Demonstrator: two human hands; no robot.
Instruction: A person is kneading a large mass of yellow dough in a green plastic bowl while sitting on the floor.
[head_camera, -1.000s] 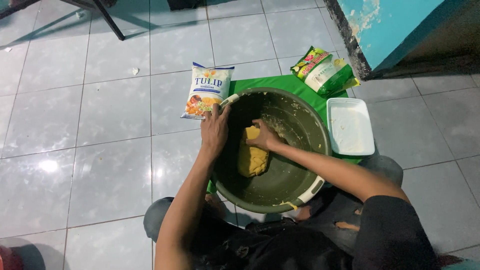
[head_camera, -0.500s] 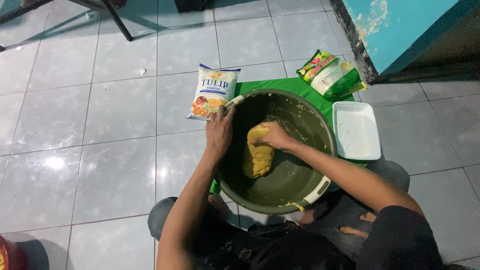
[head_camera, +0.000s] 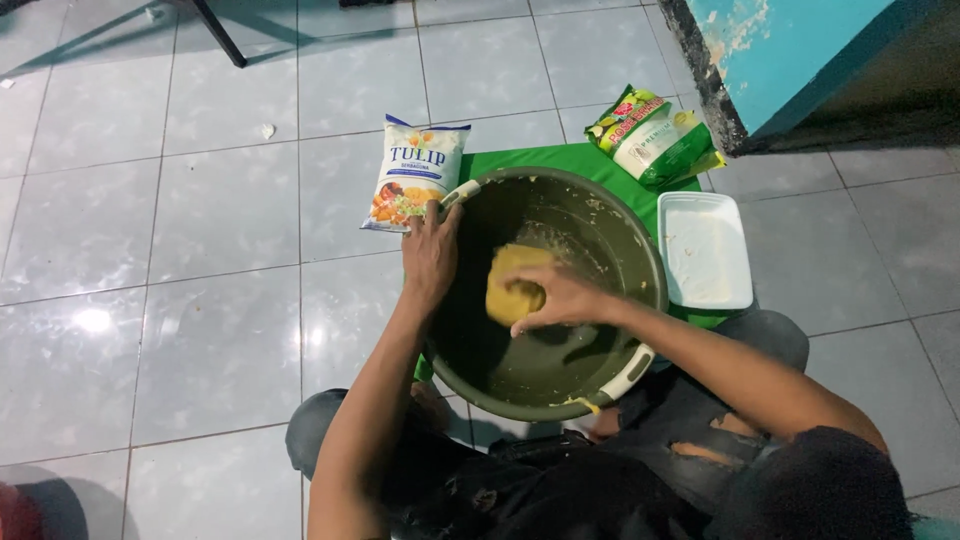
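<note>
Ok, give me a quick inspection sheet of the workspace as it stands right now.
Surface: grey tiled floor, glossy; green mat under the basin.
Job's things: olive basin; yellow dough lump inside, crumbs on the wall.
Clutter: white-and-blue packet left of the basin; green packet behind it; white tray beside it.
Hands: left hand grips the basin rim; right hand presses on the dough.
Cables: nothing seen.
Surroundings: turquoise wall corner, paint chipped; dark furniture leg.
</note>
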